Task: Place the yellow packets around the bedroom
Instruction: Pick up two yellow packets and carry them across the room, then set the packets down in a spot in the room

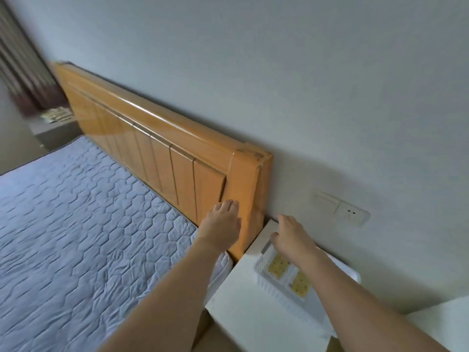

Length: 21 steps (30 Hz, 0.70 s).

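Two yellow packets (pixel 278 266) lie in a white plastic basket (pixel 269 283) on a white bedside table (pixel 243 316) at the lower right. My right hand (pixel 289 237) hovers over the basket's far end, fingers curled downward; whether it holds anything is hidden. My left hand (pixel 223 222) rests flat against the end post of the wooden headboard (pixel 152 138), fingers straight.
The bed with a pale blue quilted mattress (pixel 76 212) fills the left. A wall socket (pixel 340 208) sits on the white wall above the table. A far bedside table (pixel 54 128) with papers stands by a curtain (pixel 22 72).
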Each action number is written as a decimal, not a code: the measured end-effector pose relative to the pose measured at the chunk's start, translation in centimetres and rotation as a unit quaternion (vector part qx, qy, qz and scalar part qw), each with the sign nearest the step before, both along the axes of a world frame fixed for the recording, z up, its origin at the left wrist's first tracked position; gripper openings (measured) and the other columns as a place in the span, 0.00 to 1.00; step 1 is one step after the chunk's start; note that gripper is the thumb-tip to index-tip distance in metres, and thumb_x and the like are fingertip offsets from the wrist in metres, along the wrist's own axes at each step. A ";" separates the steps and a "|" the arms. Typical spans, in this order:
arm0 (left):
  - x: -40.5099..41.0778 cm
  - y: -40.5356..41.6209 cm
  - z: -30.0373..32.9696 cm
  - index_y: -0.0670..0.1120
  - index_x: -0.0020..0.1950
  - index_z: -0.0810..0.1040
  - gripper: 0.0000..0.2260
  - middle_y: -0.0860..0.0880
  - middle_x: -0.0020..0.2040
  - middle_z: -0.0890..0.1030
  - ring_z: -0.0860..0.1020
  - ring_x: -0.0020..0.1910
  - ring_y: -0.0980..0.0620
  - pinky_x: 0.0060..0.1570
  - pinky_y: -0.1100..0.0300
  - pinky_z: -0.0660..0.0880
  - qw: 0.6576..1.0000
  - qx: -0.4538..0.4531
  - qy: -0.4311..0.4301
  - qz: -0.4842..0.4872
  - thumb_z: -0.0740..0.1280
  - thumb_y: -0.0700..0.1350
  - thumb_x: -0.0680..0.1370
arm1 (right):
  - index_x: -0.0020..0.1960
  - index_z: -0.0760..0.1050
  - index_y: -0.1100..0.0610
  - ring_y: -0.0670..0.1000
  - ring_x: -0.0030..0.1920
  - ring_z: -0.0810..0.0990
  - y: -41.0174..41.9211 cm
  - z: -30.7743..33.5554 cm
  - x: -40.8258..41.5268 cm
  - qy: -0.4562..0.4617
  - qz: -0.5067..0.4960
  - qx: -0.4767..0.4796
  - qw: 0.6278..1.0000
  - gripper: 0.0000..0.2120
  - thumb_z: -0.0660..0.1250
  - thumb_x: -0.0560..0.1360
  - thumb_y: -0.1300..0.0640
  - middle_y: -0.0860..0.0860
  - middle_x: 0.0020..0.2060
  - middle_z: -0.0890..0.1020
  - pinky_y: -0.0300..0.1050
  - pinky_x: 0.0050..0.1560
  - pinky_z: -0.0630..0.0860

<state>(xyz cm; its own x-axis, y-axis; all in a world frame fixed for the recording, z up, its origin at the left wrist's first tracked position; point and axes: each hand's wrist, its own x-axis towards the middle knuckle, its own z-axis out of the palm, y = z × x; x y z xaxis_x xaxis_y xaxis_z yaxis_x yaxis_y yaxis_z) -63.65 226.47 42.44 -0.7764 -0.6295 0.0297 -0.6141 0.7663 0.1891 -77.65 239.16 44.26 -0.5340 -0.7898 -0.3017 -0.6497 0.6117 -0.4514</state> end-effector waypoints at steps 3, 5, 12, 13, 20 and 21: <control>6.7 -1.1 1.9 0.41 0.74 0.64 0.21 0.45 0.70 0.70 0.70 0.66 0.43 0.65 0.52 0.68 0.997 -0.010 0.011 0.080 0.57 0.47 0.82 | 0.61 0.71 0.61 0.60 0.62 0.74 -3.0 1.0 4.4 0.016 0.076 -0.007 0.997 0.15 0.59 0.76 0.60 0.58 0.59 0.74 0.50 0.60 0.71; 12.0 -1.6 3.1 0.41 0.73 0.65 0.20 0.45 0.70 0.70 0.69 0.68 0.43 0.65 0.51 0.69 0.990 -0.016 0.021 0.135 0.57 0.47 0.82 | 0.69 0.66 0.62 0.59 0.65 0.71 -5.2 2.2 8.2 0.022 0.132 -0.003 0.991 0.21 0.58 0.77 0.58 0.58 0.65 0.72 0.49 0.62 0.69; 35.3 0.9 7.4 0.42 0.74 0.64 0.22 0.44 0.72 0.68 0.67 0.70 0.43 0.69 0.52 0.65 0.934 -0.044 0.029 0.353 0.59 0.48 0.82 | 0.77 0.55 0.59 0.58 0.72 0.63 -10.6 5.2 28.0 -0.003 0.323 -0.026 0.946 0.28 0.56 0.80 0.55 0.57 0.75 0.60 0.51 0.67 0.67; 38.9 1.9 7.9 0.41 0.75 0.63 0.22 0.44 0.73 0.68 0.67 0.71 0.43 0.70 0.52 0.64 0.923 -0.047 0.032 0.381 0.59 0.48 0.82 | 0.77 0.56 0.60 0.58 0.72 0.63 -10.8 5.7 31.5 -0.003 0.352 -0.033 0.935 0.27 0.57 0.79 0.56 0.57 0.74 0.61 0.51 0.68 0.66; 63.8 13.7 11.0 0.42 0.77 0.61 0.24 0.44 0.75 0.66 0.65 0.73 0.45 0.72 0.55 0.61 0.846 -0.080 0.032 0.526 0.57 0.49 0.83 | 0.77 0.59 0.59 0.56 0.73 0.63 -6.2 8.7 58.9 -0.039 0.519 -0.078 0.851 0.28 0.60 0.78 0.57 0.58 0.74 0.64 0.49 0.72 0.62; 67.4 15.8 11.2 0.43 0.77 0.62 0.24 0.44 0.75 0.66 0.65 0.73 0.45 0.72 0.54 0.61 0.833 -0.083 0.029 0.546 0.58 0.49 0.82 | 0.77 0.60 0.58 0.56 0.74 0.63 -4.9 9.0 62.7 -0.046 0.536 -0.089 0.838 0.28 0.60 0.77 0.57 0.57 0.74 0.64 0.49 0.72 0.62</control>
<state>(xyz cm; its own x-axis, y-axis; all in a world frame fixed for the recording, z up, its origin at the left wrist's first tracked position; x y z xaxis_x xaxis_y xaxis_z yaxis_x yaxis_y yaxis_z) 3.75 242.30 53.68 0.2615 -0.9434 0.2041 -0.9560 -0.2239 0.1897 -14.95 234.28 53.28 0.5309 -0.8374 -0.1298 -0.7403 -0.3838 -0.5519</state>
